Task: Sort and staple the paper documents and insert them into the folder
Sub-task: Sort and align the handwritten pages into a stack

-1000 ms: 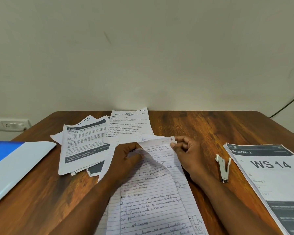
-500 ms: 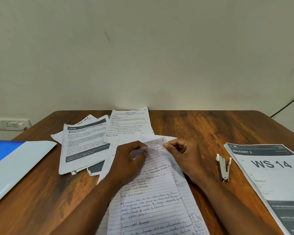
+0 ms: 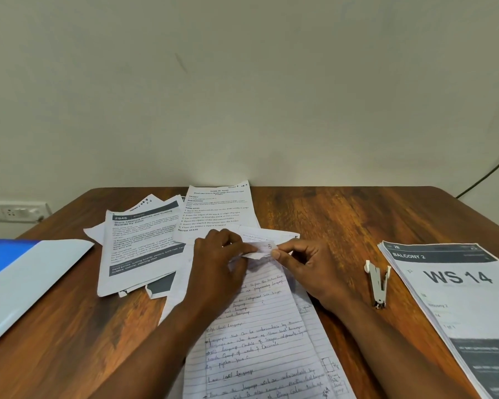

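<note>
Wooden table (image 3: 343,214): both hands (image 3: 222,254) (image 3: 308,269) pinch the handwritten sheet's (image 3: 260,335) folded top, hiding its text.

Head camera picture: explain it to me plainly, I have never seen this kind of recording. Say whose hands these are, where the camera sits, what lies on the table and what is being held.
There is no machine here. A person wears a camera on the head, looking down at their own hands. The left hand and right hand together pinch the folded top edge of a handwritten lined sheet. On the wooden table lie loose printed pages to the left, a blue and white folder at far left, a small stapler on the right, and a printed stack headed WS 14 at far right.
</note>
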`<action>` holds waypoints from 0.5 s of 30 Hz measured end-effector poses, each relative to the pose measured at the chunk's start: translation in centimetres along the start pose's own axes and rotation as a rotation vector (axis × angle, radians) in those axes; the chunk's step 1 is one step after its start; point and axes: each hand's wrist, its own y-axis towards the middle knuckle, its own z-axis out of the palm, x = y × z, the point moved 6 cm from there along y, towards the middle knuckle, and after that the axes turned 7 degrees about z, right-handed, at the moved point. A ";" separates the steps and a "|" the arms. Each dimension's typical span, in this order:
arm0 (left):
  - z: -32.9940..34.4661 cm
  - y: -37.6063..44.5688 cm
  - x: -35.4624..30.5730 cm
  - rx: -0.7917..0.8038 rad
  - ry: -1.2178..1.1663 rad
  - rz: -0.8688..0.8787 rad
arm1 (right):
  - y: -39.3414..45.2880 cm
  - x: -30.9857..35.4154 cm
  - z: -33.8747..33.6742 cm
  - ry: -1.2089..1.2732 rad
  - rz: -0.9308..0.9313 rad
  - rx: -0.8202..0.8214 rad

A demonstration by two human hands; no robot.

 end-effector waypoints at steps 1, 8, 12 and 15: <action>0.1 -0.1 0.0 0.004 -0.011 -0.004 | 0.0 -0.1 0.0 0.000 -0.003 0.005; 0.3 -0.1 0.0 0.025 -0.046 -0.042 | 0.1 0.0 -0.1 -0.021 -0.037 0.004; 0.2 0.0 -0.3 0.023 -0.040 -0.028 | 0.0 0.2 0.1 -0.032 -0.045 0.019; 0.4 0.0 -0.2 0.038 -0.029 -0.032 | 0.0 0.3 0.2 -0.019 -0.031 0.018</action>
